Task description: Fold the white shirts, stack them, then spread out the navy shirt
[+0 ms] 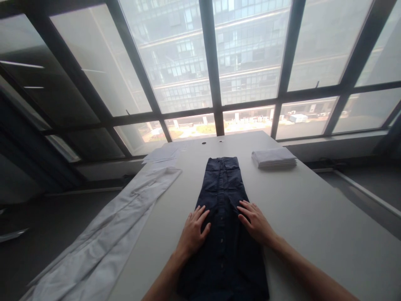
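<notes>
A dark navy garment [222,246] with a row of small buttons down its middle lies lengthwise on the white table, its sides folded into a long narrow strip. It looks like a button-up shirt. My left hand [194,230] lies flat on its left edge, fingers spread. On the opposite edge rests my right hand [255,220], also flat with the fingers apart. Neither hand grips the cloth. The near end of the garment runs out of the bottom of the view.
Along the left side of the table [297,225] lie long white cloths [103,225], with flat white pieces [161,155] beyond them. A folded white cloth stack [274,159] sits at the far right. Large windows [250,50] rise behind the table.
</notes>
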A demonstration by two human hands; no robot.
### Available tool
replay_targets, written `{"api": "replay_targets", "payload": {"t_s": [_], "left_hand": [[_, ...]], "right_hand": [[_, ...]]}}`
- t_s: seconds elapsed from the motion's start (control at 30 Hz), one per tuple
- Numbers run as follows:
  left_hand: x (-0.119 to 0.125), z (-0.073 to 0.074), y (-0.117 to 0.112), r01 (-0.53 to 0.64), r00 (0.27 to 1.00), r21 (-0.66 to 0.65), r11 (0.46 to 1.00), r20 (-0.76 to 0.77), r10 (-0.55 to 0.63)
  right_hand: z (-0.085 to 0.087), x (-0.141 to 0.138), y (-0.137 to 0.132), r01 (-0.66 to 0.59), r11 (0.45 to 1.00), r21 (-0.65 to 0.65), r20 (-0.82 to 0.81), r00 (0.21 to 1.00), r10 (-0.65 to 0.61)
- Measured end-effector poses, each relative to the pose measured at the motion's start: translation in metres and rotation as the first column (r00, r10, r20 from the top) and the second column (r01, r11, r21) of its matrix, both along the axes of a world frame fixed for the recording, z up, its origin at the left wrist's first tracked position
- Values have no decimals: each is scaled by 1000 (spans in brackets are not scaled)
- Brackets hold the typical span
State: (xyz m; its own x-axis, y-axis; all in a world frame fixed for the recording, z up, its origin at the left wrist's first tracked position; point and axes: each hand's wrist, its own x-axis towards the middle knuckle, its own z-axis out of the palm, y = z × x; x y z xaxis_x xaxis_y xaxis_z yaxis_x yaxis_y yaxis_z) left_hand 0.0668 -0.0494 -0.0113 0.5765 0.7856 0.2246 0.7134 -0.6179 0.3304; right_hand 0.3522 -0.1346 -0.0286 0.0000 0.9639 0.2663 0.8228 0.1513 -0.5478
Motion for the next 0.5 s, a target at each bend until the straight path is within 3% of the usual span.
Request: {"api": "replay_targets", "payload": {"t_s": [0.23, 0.37, 0.5], "left_hand": [[5, -3, 7, -10, 995, -63, 998, 95, 16], [-5, -3, 6, 24, 969, -119, 993, 248, 7], [-13, -6, 5, 37, 968, -137, 990, 249, -2]], "right_hand": [[-1, 0, -5, 6, 999, 36, 9, 1000, -6], [-1, -2, -13, 29, 999, 38, 45, 998, -31], [-2, -5, -18, 26, 1000, -1, 89, 996, -25]]}}
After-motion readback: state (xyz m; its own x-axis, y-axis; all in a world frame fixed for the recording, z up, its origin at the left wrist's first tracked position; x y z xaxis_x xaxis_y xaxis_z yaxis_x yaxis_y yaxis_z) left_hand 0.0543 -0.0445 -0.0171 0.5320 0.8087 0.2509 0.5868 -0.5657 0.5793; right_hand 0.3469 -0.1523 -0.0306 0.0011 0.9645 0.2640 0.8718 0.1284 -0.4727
